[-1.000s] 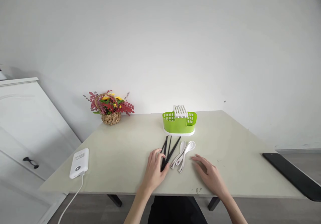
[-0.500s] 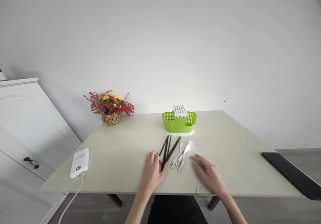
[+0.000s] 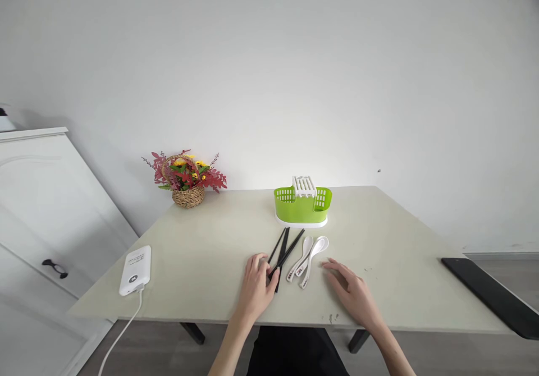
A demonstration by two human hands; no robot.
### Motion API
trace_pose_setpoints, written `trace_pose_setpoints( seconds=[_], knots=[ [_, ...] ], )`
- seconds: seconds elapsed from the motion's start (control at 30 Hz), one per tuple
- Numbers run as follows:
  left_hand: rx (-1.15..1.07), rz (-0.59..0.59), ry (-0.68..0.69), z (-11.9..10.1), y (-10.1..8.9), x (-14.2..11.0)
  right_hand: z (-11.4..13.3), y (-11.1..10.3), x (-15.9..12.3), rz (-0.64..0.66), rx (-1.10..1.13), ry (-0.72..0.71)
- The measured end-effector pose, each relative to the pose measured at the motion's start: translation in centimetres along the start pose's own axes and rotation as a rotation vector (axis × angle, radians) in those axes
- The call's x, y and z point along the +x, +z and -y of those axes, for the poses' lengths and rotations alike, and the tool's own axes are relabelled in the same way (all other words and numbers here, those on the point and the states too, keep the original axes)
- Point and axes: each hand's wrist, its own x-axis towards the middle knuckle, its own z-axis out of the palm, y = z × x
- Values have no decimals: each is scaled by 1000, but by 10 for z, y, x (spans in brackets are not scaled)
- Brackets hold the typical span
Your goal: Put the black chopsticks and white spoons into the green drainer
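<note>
Black chopsticks (image 3: 283,247) lie loosely crossed on the bench (image 3: 223,241), between the left hand (image 3: 256,283) and the green holder (image 3: 300,213); three white spoons (image 3: 319,247) lie overlapped just beside them, toward the right hand (image 3: 349,289); all these utensils are outside the holder, none lifted; work judged at an early stage, with the handling of both groups outstanding. Left grip: narrow, thumb and fingers at the chopsticks' near ends; whether any is firmly held cannot be told; right grip: relaxed, holding nothing, near the spoons. Spoon handles bear small dark marks, illegible; the white device (image 3: 135,269) carries print too small to read; no brand established.
</note>
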Motion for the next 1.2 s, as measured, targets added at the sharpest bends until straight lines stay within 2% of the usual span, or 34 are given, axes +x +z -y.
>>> trace_pose_setpoints(
  seconds=[0.33, 0.93, 1.2],
  knots=[
    [-82, 19, -83, -1, -4, 1, 0, 0, 0, 8, -6, 13],
    [-214, 14, -135, 6, -1, 2, 0, 0, 0, 20, 8, 20],
    [-324, -37, -235, 7, -2, 4, -1, 0, 0, 7, 1, 21]
  ],
)
